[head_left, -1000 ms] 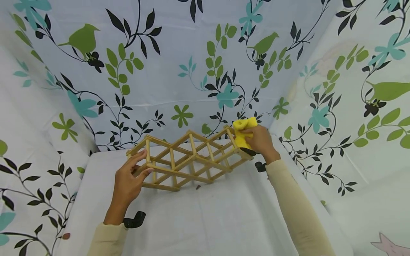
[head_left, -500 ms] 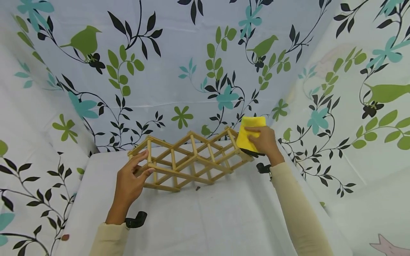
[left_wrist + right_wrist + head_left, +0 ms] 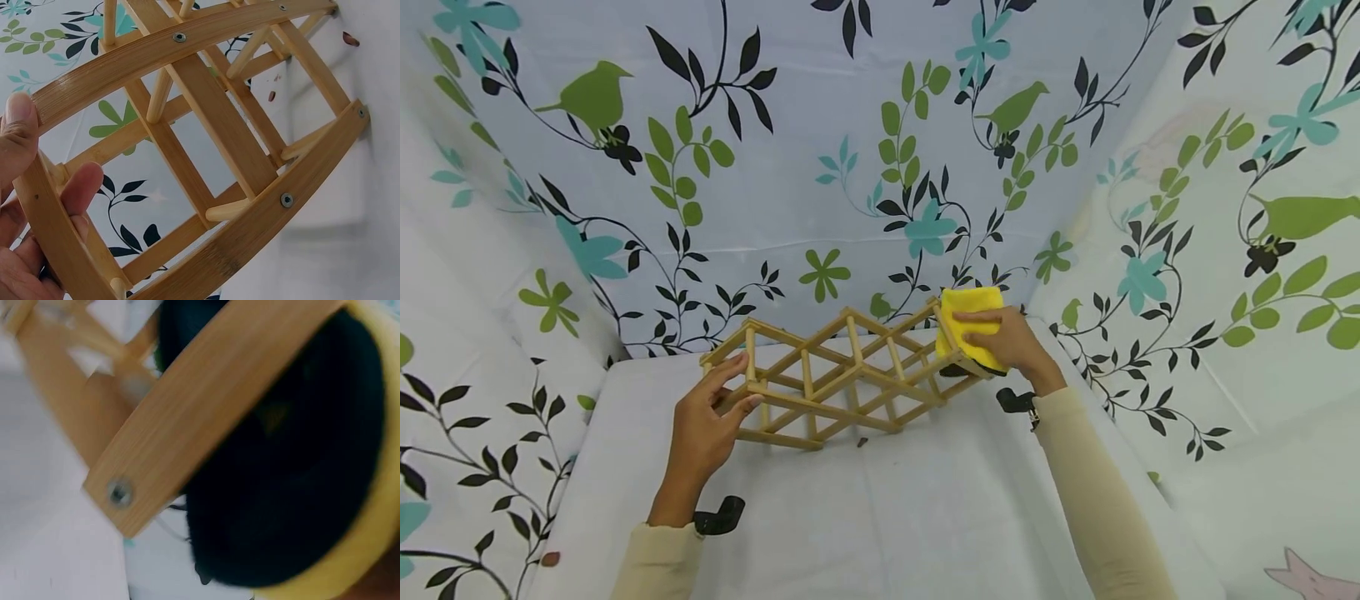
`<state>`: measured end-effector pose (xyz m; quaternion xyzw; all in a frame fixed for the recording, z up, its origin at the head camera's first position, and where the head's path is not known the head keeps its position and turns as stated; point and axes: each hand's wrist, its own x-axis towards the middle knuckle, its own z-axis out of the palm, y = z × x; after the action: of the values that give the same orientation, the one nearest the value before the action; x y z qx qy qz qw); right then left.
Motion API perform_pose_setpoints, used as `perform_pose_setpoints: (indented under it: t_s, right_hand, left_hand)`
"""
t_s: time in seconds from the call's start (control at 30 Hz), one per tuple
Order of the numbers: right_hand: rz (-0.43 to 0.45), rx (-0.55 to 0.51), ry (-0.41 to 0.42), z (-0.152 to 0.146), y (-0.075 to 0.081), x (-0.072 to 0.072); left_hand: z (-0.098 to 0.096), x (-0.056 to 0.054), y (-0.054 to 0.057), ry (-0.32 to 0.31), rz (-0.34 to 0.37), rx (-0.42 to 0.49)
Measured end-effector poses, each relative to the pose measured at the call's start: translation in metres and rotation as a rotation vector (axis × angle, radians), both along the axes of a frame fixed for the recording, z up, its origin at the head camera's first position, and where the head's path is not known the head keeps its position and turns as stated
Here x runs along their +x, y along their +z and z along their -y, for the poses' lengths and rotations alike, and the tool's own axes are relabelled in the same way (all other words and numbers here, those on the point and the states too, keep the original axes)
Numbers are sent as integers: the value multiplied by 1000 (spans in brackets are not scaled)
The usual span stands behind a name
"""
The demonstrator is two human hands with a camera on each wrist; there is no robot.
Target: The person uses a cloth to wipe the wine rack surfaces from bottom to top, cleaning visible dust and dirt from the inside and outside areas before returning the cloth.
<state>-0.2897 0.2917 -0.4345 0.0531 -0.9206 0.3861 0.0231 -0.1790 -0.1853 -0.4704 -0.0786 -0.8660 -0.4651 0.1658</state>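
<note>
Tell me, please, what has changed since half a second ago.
In the head view, the right hand has shifted slightly left and down, bringing the yellow cloth from beside the wooden lattice rack to partly behind its end bar. Nothing was let go. The left hand still grips the rack, which has not visibly moved.

Leaf-print cloth [image 3: 790,183] behind; white surface [image 3: 880,517] below; brown fragment [image 3: 862,442] on it; pink shape [image 3: 1309,575] lower right
</note>
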Motion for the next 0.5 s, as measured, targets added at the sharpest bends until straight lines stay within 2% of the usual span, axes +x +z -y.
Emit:
perform_pose_setpoints:
  t_s: [0.07,0.13,0.2,0.23,0.3,0.4,0.5]
  right_hand:
    - [51,61,80,3,1,1]
    - [34,155,114,7,3,2]
    - [22,182,136,10,6,2]
    - [25,169,169,10,7,1]
    - [46,115,286,13,8,-3]
    - [144,12,471,16,5,-13]
    - [229,-15,584,21,-1,-23]
  left_hand:
    - [2,0,1,11,6,-12]
    - [4,0,2,10,10,-17]
    - [7,-1,3,2,8,-21]
    - [8,-2,3,-2,9,-24]
    - [11,-3,4,-7,8,-29]
    - [15,-3,5,-14,8,-33]
    - [18,-4,5,-29,8,-28]
